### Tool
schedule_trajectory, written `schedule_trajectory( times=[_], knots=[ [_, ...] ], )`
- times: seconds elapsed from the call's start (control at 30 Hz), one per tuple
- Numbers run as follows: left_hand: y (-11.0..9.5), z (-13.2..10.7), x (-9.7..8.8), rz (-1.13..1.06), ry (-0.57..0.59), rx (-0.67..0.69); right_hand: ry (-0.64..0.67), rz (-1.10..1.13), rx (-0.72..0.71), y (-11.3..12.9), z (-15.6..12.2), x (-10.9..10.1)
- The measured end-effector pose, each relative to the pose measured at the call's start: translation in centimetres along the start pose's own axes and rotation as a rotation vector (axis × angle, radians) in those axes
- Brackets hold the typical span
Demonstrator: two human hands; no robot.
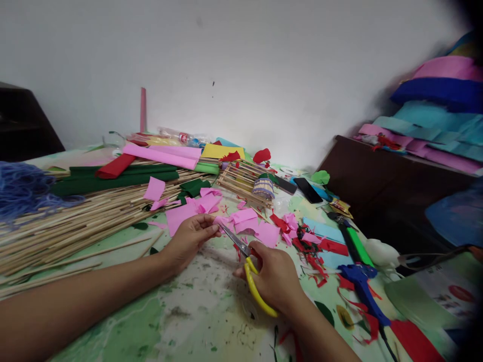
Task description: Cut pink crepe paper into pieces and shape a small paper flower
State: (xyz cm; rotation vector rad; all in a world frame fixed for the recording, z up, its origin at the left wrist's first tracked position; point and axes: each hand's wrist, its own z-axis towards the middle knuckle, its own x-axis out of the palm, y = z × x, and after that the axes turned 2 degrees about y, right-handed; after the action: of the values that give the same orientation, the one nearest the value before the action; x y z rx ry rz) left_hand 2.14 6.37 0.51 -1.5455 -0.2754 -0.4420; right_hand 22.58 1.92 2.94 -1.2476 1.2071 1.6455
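My left hand [192,237] pinches a small piece of pink crepe paper [220,221] between thumb and fingers. In my right hand [277,274] is a pair of scissors [260,296] with yellow handles. Their metal blades point up and left and meet the pink piece at my left fingertips. Whether the blades are fully closed is hard to make out. Just beyond both hands lie more cut pink paper pieces [267,233], some flat and some crumpled.
Bamboo sticks [86,226] and blue string [22,191] spread on the left. Behind are rolled papers [162,155] and a small stick frame [241,181]. Two phones [307,190], red scraps, a blue glue gun [364,291] and a pale green tub [415,296] stand right.
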Motion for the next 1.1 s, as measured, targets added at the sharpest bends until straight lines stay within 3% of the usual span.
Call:
schedule_trajectory(
  times=[0.77, 1.1],
  knots=[
    [0.29, 0.18, -0.08, 0.0, 0.063, 0.004, 0.019, -0.052, -0.012, -0.1, 0.05, 0.11],
    [0.38, 0.32, -0.24, -0.025, 0.034, -0.054, -0.005, -0.051, -0.012, -0.29, -0.17, 0.39]
  ],
)
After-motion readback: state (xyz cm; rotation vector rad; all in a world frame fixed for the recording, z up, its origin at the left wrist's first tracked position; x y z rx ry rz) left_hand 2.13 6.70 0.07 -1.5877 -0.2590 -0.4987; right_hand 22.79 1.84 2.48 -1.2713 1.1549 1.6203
